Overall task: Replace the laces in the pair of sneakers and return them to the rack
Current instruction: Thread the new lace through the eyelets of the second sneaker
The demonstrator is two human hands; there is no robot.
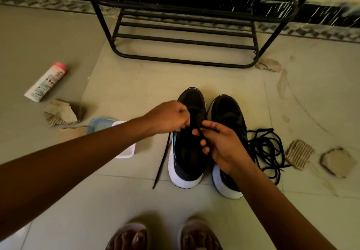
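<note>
Two black sneakers with white soles stand side by side on the floor, the left sneaker (pixel 188 158) and the right sneaker (pixel 228 113). Over the left sneaker, my left hand (pixel 169 116) pinches a black lace (pixel 162 160) whose loose end trails down to the floor. My right hand (pixel 222 146) pinches the other part of that lace above the shoe's tongue. A pile of loose black laces (pixel 266 150) lies right of the sneakers. The black metal shoe rack (pixel 185 41) stands behind them against the wall.
A white tube with a pink cap (pixel 46 82) lies at the left. A plastic container with a blue lid (pixel 116 134) sits under my left forearm. Cardboard scraps (pixel 300 153) lie on both sides. My feet in sandals (pixel 165 236) are at the bottom.
</note>
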